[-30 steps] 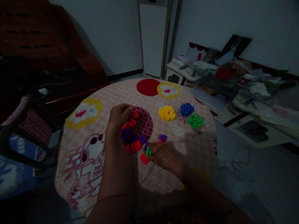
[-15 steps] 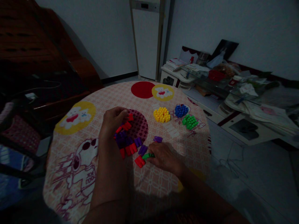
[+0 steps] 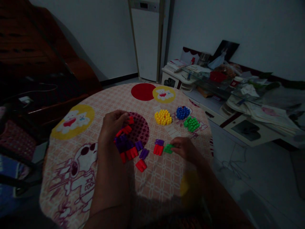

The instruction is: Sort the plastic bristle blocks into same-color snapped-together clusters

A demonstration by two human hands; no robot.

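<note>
My right hand (image 3: pixel 186 149) pinches a green plastic toy building block (image 3: pixel 168 148) low over the cloth, just right of a red block (image 3: pixel 158 149) and a purple block (image 3: pixel 159 142) that lie together. My left hand (image 3: pixel 113 125) is curled at the far side of a loose pile, its fingertips against a red block (image 3: pixel 130 120). Under and beside my left forearm, red and purple blocks (image 3: pixel 122 141) are heaped, partly hidden. Between the hands lie another purple block (image 3: pixel 144 154) and a red one (image 3: pixel 141 165).
Farther back on the round table (image 3: pixel 164 190) stand a yellow block cluster (image 3: pixel 163 117), a blue cluster (image 3: pixel 183 112) and a green cluster (image 3: pixel 192 124). A cluttered low cabinet (image 3: pixel 228 119) is at the right, a wooden bench (image 3: pixel 81 73) at the left.
My right hand has moved right and away from me with the green block. A red block now lies against the purple one near it. My left hand has stayed by the pile.
</note>
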